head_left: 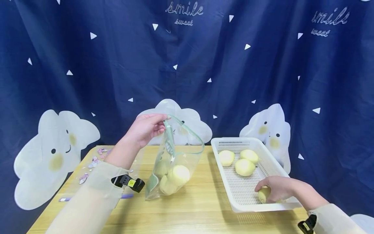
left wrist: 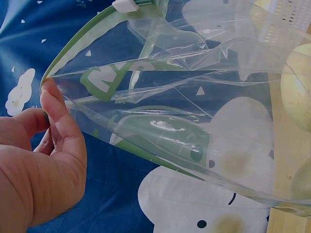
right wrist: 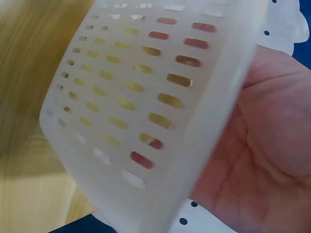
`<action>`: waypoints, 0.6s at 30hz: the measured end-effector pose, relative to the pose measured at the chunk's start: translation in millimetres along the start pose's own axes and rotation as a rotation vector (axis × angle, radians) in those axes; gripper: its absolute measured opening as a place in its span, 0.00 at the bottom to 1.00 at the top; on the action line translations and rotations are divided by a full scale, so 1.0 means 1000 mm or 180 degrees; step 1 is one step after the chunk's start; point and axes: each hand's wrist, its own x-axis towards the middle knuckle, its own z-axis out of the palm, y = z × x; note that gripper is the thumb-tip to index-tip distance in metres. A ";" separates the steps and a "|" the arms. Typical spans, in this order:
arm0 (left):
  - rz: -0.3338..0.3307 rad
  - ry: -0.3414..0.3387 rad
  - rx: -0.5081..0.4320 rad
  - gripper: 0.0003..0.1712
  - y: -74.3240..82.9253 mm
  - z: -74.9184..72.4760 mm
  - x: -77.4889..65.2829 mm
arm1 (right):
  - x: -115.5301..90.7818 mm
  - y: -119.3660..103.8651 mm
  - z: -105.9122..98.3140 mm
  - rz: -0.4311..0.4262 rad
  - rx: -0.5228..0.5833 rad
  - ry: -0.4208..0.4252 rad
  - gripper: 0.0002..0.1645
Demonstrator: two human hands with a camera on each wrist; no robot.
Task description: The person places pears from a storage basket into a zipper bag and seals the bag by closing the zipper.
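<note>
The left hand [head_left: 147, 130] pinches the bag [head_left: 175, 157] by its rim, spreading its mouth; the right hand [head_left: 279, 188] curls round a lemon [head_left: 264, 194] in the basket [head_left: 248, 208].

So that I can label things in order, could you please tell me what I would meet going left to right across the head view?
By their middles: leftmost cloud → left hand → bag → basket → right hand.

Possibly a home: cloud-print curtain [head_left: 193, 55]
</note>
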 end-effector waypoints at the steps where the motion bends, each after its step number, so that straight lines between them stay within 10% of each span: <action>1: -0.0005 -0.0002 0.0001 0.18 0.000 0.000 0.000 | 0.000 -0.001 -0.001 0.0000 0.0049 0.0011 0.27; 7: 0.0003 -0.0007 0.0036 0.17 -0.001 0.000 0.000 | -0.001 -0.013 -0.015 -0.0210 0.0164 0.0281 0.31; 18: 0.0017 0.0002 0.0040 0.15 -0.002 0.000 0.000 | 0.012 -0.057 -0.034 -0.0711 -0.0233 0.1796 0.34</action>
